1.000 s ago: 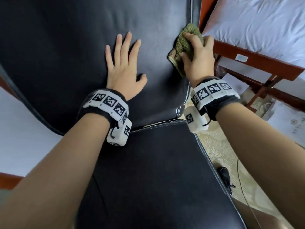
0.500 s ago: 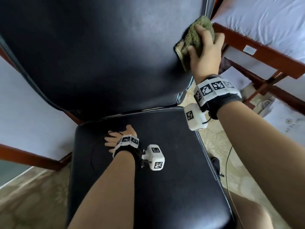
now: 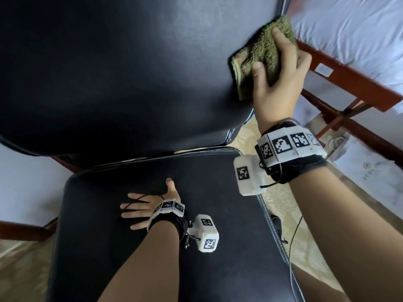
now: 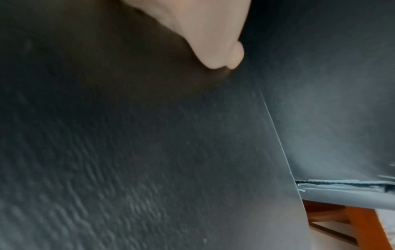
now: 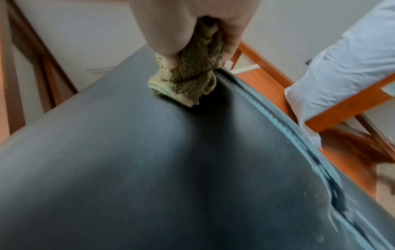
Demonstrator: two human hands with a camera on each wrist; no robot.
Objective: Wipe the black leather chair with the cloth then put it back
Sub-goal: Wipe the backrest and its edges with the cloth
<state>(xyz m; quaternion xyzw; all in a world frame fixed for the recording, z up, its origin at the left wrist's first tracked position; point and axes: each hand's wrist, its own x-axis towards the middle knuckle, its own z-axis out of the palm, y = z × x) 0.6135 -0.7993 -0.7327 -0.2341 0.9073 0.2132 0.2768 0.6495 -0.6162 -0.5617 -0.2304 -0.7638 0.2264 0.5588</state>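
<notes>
Cloth (image 3: 265,54) bunched in right hand (image 3: 277,83) grip at backrest (image 3: 130,73) edge; flatten it. Left hand (image 3: 148,205) released, fingers spread, bracing seat (image 3: 218,258).

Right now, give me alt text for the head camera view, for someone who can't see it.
A right hand presses a green cloth against the right edge of a black leather chair back. The left hand rests flat, fingers spread, on the seat.

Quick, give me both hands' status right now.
Left hand: open, fingers spread flat on the chair seat, holding nothing.
Right hand: closed on the green cloth, pressing it against the chair backrest.
</notes>
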